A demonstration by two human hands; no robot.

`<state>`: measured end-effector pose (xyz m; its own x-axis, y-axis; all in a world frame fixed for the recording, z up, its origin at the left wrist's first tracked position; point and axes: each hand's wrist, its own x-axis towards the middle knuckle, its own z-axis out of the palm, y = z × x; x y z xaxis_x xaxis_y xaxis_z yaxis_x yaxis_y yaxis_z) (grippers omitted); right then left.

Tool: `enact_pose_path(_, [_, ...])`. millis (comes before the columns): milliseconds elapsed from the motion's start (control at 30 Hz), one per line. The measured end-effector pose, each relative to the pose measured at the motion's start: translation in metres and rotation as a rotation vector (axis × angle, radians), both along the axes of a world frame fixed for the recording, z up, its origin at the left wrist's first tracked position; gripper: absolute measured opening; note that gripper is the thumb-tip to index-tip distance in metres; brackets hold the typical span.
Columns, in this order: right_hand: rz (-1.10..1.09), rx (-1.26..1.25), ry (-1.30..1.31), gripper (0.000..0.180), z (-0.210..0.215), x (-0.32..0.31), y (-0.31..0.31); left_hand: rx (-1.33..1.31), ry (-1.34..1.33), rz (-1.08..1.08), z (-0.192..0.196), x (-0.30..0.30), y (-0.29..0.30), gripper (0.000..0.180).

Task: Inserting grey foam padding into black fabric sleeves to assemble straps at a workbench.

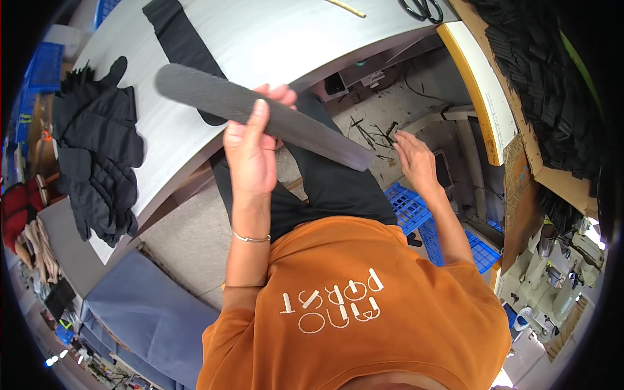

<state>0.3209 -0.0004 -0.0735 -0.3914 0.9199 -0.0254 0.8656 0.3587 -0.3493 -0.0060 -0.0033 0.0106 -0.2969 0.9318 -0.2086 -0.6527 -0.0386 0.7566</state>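
My left hand (pixel 250 149) grips a long, flat dark grey strip (pixel 195 94) with rounded ends, holding it near its middle above my lap. The strip runs from over the white table (pixel 273 32) down to the right, its lower end near my right hand (pixel 415 161). My right hand is held apart with fingers spread, just right of the strip's end, holding nothing. A pile of black glove-shaped fabric pieces (pixel 97 156) lies on the table's left part.
A black fabric strip (pixel 179 36) lies across the table. Scissors (pixel 422 8) rest at the table's far right. A stack of black pieces (pixel 539 84) fills a cardboard shelf on the right. Blue crates (pixel 422 218) stand on the floor. A sewing machine (pixel 552 286) sits lower right.
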Motion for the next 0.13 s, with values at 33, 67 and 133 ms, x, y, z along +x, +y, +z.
enact_pose_path(33, [-0.09,-0.039,0.118,0.023,0.013,-0.012,0.008,-0.013,-0.002,-0.043,0.001,0.008,0.0,0.034])
enact_pose_path(67, [-0.087,-0.033,0.129,0.023,0.024,-0.025,0.015,-0.025,-0.004,-0.086,-0.002,0.017,-0.001,0.035])
enact_pose_path(133, [-0.095,-0.08,0.56,0.024,0.052,-0.062,0.032,-0.105,0.094,-0.256,-0.017,0.026,-0.002,0.037])
